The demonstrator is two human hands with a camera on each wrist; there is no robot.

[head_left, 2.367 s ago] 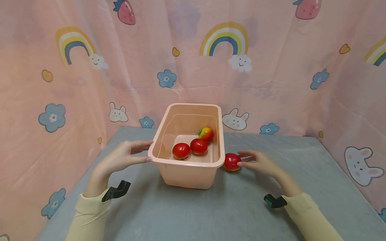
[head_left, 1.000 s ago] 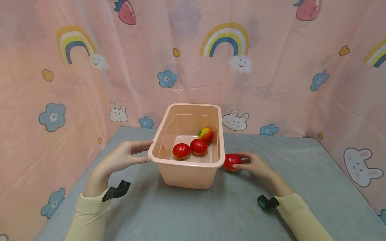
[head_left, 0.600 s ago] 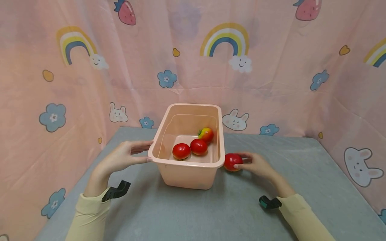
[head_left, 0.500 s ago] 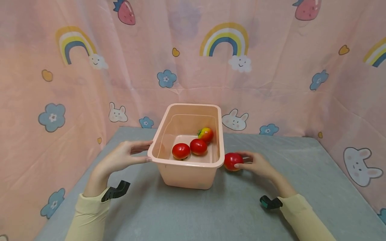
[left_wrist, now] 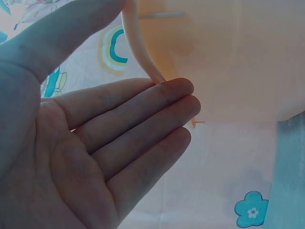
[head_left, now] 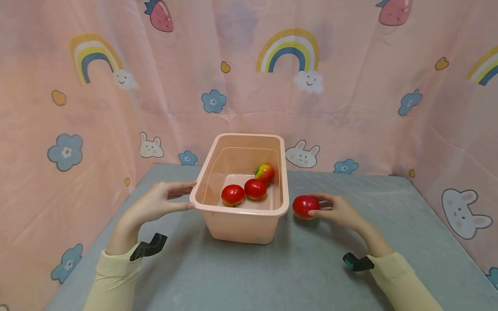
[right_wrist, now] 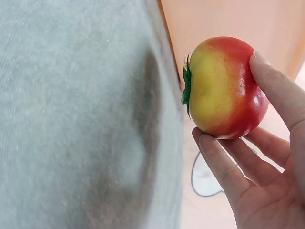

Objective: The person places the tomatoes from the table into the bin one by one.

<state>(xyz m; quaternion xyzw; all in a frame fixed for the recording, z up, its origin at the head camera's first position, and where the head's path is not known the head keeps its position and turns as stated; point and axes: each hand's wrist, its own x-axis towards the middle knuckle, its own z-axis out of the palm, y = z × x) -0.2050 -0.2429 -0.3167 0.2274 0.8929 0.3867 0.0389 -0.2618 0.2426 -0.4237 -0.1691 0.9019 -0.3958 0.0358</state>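
My right hand (head_left: 340,211) holds a red tomato (head_left: 305,207) between thumb and fingertips, just right of the bin. In the right wrist view the tomato (right_wrist: 226,88) shows a yellow base and green leafy calyx turned toward the grey table, raised a little off it. The peach plastic bin (head_left: 239,224) stands upright in the middle. Two red tomatoes, one at left (head_left: 233,195) and one at centre (head_left: 255,189), lie inside with a yellow-and-red tomato (head_left: 265,173). My left hand (head_left: 157,202) touches the bin's left rim, its fingers (left_wrist: 138,119) straight in the left wrist view.
A grey cloth-covered table (head_left: 249,280) lies under everything. Behind and beside it hangs a pink curtain (head_left: 249,103) printed with rainbows, flowers and rabbits. Black wrist cameras sit at the left sleeve (head_left: 149,247) and right sleeve (head_left: 358,262).
My right hand has taken hold of the tomato beside the bin, raised it slightly and drawn it rightward, away from the bin's wall. The left hand and bin have stayed put.
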